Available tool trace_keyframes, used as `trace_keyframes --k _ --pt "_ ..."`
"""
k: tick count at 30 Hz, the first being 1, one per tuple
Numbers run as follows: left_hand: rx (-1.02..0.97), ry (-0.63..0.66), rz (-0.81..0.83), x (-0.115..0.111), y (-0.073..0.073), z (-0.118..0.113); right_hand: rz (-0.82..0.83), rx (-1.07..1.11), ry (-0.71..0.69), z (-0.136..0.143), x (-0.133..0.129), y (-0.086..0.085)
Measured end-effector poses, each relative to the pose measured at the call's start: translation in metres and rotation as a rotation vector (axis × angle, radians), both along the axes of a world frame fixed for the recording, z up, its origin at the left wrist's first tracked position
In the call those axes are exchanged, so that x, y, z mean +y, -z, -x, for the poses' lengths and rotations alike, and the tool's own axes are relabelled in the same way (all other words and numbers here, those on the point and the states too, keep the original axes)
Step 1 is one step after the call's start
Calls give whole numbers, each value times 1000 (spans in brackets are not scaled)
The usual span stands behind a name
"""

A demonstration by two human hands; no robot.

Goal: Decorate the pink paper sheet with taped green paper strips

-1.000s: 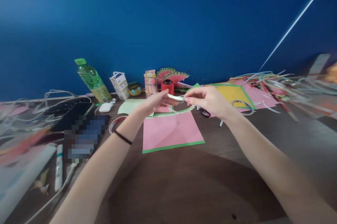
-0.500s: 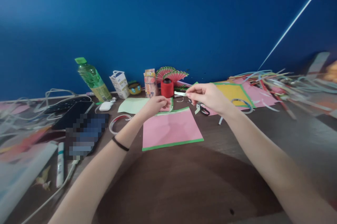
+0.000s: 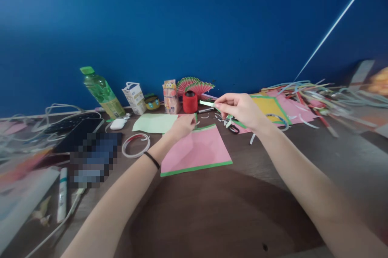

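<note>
My right hand (image 3: pixel 239 109) is raised over the desk, pinching a short pale green strip (image 3: pixel 207 104) that points left. My left hand (image 3: pixel 182 125) is closed at the back edge of a pink sheet of paper (image 3: pixel 197 151) with green borders. A thin pale curl shows by its fingertips; whether the fingers hold it is unclear. Just behind that hand lies a pale green sheet (image 3: pixel 154 122). Under my right hand are black-handled scissors (image 3: pixel 233 128) and paper scraps, partly covered. A roll of clear tape (image 3: pixel 136 146) rests left of my left wrist.
Along the blue wall stand a green bottle (image 3: pixel 101 93), a milk carton (image 3: pixel 134 98), a red thread spool (image 3: pixel 190 103) and a folded paper fan (image 3: pixel 198 87). A phone (image 3: pixel 97 159) and marker (image 3: pixel 62 195) lie left. Yellow paper (image 3: pixel 266 109) and piled strips (image 3: pixel 315 100) are right.
My left hand has moved slightly right and down, its fingers turned more toward the pink sheet. The strip in my right hand has risen a little. The view has shifted slightly.
</note>
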State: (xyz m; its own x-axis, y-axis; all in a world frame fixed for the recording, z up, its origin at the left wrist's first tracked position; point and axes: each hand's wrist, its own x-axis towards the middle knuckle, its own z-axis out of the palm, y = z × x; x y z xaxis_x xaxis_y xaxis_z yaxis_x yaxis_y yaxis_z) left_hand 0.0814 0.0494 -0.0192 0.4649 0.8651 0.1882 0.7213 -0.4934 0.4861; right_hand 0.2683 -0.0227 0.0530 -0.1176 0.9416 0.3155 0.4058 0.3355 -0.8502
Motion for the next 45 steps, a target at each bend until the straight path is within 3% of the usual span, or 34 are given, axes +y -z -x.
trace_keyframes --k 6,9,12,16,21,29,34,39,45 --pt "-229 -53 -58 11 -15 -38 -36 59 34 -2 -1 -2" --pt "-296 46 47 15 -14 -58 -28 86 21 -3 2 0" --pt "-317 166 173 18 -10 -61 -14 182 -31 -4 5 2" --pt "-490 174 480 12 -12 -43 70 472 -223 -4 11 7" --pt "-574 265 662 -15 -21 -14 162 647 -356 0 15 13" --pt "-438 336 619 -47 -33 4 128 373 -253 4 13 17" --pt "-222 255 522 -49 -45 34 233 439 -388 0 15 20" --pt "-132 174 557 -52 -57 64 443 433 -533 0 18 26" --pt "23 200 643 -56 -63 80 591 -69 -599 0 12 21"
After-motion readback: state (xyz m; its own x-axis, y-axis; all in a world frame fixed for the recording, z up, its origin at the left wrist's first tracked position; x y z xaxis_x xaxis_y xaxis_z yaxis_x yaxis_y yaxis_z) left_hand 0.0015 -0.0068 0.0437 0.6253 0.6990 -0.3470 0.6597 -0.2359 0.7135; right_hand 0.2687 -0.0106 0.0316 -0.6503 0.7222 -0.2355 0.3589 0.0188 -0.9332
